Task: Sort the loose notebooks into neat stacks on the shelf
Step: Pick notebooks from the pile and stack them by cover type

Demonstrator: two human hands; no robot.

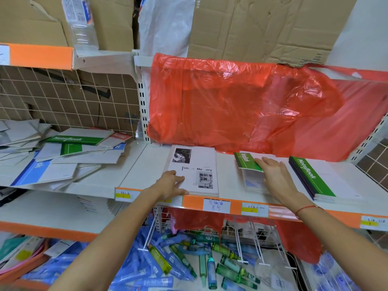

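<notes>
**Two hands on two notebook stacks, loose heap waiting at the left**

On the white metal shelf (226,173) with its orange price strip, the left hand (171,184) rests on the near left corner of a stack of white notebooks (195,171). Its fingers lie fairly straight and together on the matte cover, which is printed with black-and-white photos, and the thumb runs along the stack's near edge.

Just to the right, apart from that stack, the right hand (275,175) lies flat on a green-banded notebook (246,162), fingers straight and slightly spread toward the far left. Under it sits a thin pile with a glossy, clear-looking cover (252,182). A red string (306,208) circles that wrist.

Further right lies a squared-up stack of green-spined notebooks (308,177), with pale covers and dark page edges showing at the near end.

On the neighbouring shelf bay at far left, the loose notebooks (63,156) sprawl in a slanting, overlapping heap: grey card backs, green and blue bands.

A crinkled, translucent red plastic sheet (241,110) hangs behind the stacks. Corrugated cardboard (262,28) stands above, and a white wire grid (69,97) backs the left bay. Below, green and blue tubes (189,261) lie jumbled in a wire basket.
</notes>
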